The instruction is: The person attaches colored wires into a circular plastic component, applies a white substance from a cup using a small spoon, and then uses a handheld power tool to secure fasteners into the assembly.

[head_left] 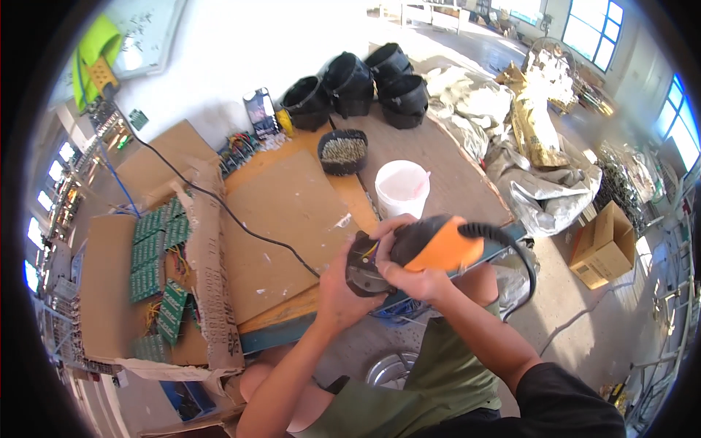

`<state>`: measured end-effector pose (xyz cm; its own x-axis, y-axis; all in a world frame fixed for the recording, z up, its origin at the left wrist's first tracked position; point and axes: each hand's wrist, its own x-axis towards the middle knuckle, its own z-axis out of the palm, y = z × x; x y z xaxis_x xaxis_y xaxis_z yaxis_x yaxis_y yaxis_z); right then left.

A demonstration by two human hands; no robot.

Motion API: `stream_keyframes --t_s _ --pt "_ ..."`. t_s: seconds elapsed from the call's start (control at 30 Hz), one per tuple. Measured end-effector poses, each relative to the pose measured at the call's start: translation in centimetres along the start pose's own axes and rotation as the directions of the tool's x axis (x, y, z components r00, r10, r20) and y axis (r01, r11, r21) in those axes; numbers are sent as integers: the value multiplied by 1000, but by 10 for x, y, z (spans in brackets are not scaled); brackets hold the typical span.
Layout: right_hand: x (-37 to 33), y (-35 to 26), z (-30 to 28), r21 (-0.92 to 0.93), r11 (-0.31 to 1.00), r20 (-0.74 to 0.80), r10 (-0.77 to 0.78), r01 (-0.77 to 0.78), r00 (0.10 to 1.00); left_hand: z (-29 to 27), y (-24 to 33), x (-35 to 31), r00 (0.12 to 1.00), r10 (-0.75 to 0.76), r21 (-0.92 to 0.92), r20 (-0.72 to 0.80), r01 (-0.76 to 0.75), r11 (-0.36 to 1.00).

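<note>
A corded power tool (447,247) with an orange and black body is held in front of me, above the table's near edge. My right hand (418,279) is closed round its body from below. A dark round piece (364,264) sits at the tool's left end, and my left hand (337,288) grips it. Whether this piece is part of the tool or separate, I cannot tell. From the orange end a thick black cord (515,255) curves down to the right. A white plastic bucket (400,191) stands just beyond my hands.
Left stands an open cardboard box (223,292) with green-labelled packets (172,310). A flat cardboard sheet (292,219) covers part of the table. Beyond are a black tub (343,152) of small pieces, several black buckets (349,84) and a phone (261,113). Sacks (544,182) lie right.
</note>
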<state>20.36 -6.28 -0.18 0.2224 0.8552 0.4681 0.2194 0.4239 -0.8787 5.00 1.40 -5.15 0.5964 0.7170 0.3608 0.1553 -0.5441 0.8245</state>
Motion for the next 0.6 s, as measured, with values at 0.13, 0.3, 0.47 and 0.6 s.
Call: stream_keyframes --t_s 0.13,0.3,0.47,0.6 --pt "-12 -31 -5 184 980 0 80 -79 997 -10 4 -9 996 84 -27 -7 -84 996" --pt "-47 -42 -24 543 804 -75 -240 241 968 -33 84 -27 962 272 268 -4 -261 928" --pt "-38 -96 6 730 597 15 -501 333 866 -81 142 -58 980 194 414 37 -191 890" --pt "-55 -91 33 843 454 -123 -360 288 925 -124 167 -97 999 37 659 26 -45 750"
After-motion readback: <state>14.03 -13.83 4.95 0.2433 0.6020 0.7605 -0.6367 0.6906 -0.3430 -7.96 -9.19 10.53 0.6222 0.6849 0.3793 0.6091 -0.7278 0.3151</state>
